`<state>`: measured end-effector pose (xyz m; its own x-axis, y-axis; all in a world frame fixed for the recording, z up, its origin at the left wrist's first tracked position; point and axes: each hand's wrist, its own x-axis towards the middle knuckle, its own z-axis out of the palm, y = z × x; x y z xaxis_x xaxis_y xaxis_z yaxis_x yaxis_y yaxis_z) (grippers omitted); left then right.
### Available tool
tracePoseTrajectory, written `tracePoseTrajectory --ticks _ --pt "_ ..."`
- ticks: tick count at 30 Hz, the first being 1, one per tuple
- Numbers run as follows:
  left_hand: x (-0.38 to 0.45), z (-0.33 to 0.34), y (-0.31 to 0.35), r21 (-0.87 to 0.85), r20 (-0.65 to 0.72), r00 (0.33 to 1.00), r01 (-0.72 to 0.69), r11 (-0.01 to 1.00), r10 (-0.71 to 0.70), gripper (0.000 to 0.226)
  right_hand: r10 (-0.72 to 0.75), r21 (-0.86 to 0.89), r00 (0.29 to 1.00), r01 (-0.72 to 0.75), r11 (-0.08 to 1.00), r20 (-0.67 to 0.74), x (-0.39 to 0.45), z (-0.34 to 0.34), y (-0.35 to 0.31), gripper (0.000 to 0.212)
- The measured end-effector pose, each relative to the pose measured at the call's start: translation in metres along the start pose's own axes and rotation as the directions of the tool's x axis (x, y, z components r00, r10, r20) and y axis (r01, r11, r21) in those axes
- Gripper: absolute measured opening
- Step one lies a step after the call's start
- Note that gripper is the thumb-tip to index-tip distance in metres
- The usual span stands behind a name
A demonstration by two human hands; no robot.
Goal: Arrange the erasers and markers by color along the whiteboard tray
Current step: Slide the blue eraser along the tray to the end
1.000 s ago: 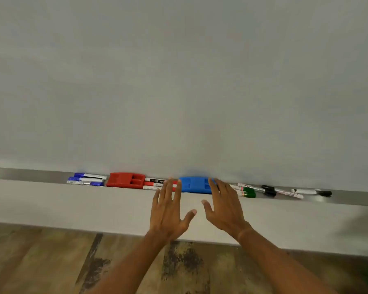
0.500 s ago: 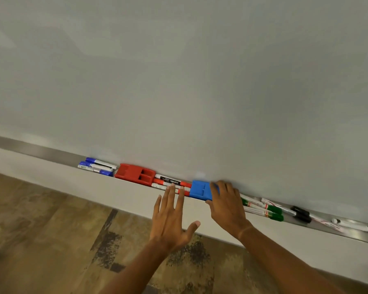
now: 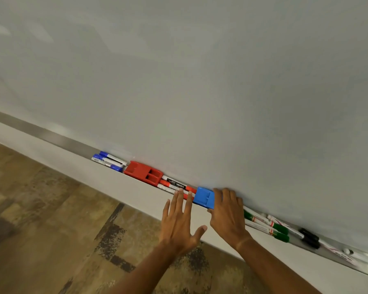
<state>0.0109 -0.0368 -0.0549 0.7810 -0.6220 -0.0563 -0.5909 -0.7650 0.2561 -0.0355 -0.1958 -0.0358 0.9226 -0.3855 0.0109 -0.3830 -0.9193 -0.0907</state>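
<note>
Right hand (image 3: 227,217): fingers draped over blue plastic block eraser (image 3: 204,197), thumb at its near edge, gripping.
Left hand (image 3: 180,221): splayed flat, empty, fingertips near red-capped markers (image 3: 174,185).
Eraser: on metal whiteboard tray (image 3: 57,139), between red-capped and green-capped markers (image 3: 266,224).

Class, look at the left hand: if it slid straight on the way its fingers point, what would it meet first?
Probably the red markers lying in the tray: the left hand is open, its fingertips already at their near edge. Depth is unclear, so contact can't be confirmed.

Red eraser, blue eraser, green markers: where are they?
red eraser (image 3: 143,172), head view, top face.
blue eraser (image 3: 204,197), head view, visible left part.
green markers (image 3: 282,231), head view, a cap.
</note>
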Motion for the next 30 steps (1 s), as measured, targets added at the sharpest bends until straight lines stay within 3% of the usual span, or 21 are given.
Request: tracePoseTrajectory --ticks 12,17,25,30 --pt "-0.002 -0.013 0.004 -0.042 -0.042 0.998 0.041 0.998 -0.043 0.101 -0.036 0.061 0.999 0.038 0.997 -0.038 -0.003 0.0 0.008 0.06" --pt "-0.008 -0.025 -0.019 -0.052 -0.109 0.989 0.099 0.994 -0.104 0.098 -0.144 0.137 0.969 0.173 0.975 -0.2 0.009 -0.021 -0.008 0.055" --pt "-0.005 -0.05 -0.101 -0.084 -0.237 0.944 0.217 0.972 -0.232 0.098 -0.244 0.407 0.928 0.346 0.845 -0.282 0.059 -0.048 -0.107 0.046" --pt "0.004 -0.077 -0.178 -0.134 -0.314 0.891 0.301 0.944 -0.328 0.093 -0.314 0.482 0.909 0.412 0.773 -0.274 0.101 -0.045 -0.196 0.049"
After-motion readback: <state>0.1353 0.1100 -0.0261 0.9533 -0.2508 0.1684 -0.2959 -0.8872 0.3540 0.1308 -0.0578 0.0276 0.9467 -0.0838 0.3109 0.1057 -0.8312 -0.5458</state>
